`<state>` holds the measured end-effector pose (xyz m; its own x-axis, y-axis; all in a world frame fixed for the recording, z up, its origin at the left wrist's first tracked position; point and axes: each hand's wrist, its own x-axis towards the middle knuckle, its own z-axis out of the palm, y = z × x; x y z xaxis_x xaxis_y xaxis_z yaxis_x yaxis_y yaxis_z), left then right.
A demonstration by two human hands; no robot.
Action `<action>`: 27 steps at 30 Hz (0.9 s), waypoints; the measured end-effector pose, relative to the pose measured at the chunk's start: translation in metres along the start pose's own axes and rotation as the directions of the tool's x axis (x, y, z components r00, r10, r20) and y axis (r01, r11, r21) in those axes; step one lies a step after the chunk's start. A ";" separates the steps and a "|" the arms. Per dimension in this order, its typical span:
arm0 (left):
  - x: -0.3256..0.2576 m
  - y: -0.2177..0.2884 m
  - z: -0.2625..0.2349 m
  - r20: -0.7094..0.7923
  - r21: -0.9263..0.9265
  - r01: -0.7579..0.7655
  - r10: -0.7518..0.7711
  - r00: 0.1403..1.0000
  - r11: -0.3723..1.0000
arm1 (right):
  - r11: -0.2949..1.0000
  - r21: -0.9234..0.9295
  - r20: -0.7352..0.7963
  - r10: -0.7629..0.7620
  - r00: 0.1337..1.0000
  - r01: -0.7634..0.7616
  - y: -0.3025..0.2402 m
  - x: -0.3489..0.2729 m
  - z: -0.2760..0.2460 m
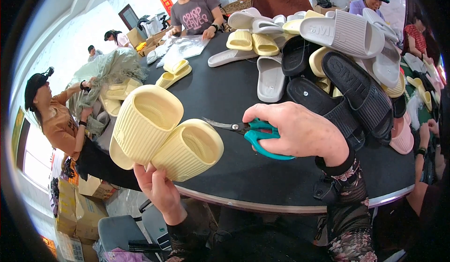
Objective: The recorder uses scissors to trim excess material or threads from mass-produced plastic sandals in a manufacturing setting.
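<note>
Raised over the near left of the table, a pair of pale yellow slide sandals [187, 144] is gripped from below by my left hand [159, 191]. Its fingers close on the ridged straps where the two slides meet. My right hand [300, 130] is wrapped round the teal handles of small scissors [262, 137]. Their metal blades point left, and the tips are close to the upper edge of the right-hand slide. Whether the tips touch it I cannot tell.
A heap of grey, black, yellow and pink slides [347, 37] covers the right of the dark table [225, 187]. Another yellow pair [173, 74] lies farther off. Opposite, a person handles clear plastic bags [187, 48]; at left, another holds a large greenish sack [112, 67]. Cardboard boxes [79, 210] stand below left.
</note>
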<state>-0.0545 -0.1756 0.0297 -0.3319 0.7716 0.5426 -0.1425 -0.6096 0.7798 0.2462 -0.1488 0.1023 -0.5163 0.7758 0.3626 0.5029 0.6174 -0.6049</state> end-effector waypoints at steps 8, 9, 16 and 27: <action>-0.002 -0.004 0.002 0.002 0.020 0.011 -0.011 1.000 1.000 | 0.999 -0.030 0.015 0.017 1.000 -0.017 0.004 -0.001 0.002; -0.002 -0.004 0.002 0.004 0.021 0.007 -0.007 1.000 1.000 | 0.999 -0.040 0.028 0.022 0.999 -0.021 0.003 0.000 0.001; -0.002 -0.002 0.004 0.017 0.043 0.012 -0.013 1.000 0.999 | 0.996 -0.088 0.056 0.011 0.998 -0.006 0.008 0.000 0.003; -0.011 0.002 0.025 0.049 0.043 0.085 -0.087 0.995 0.995 | 0.992 0.114 -0.095 -0.051 0.994 0.062 -0.006 0.007 0.031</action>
<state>-0.0284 -0.1804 0.0333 -0.2718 0.8298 0.4874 -0.1299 -0.5335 0.8358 0.2183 -0.1513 0.0859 -0.4730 0.7522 0.4588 0.3876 0.6453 -0.6583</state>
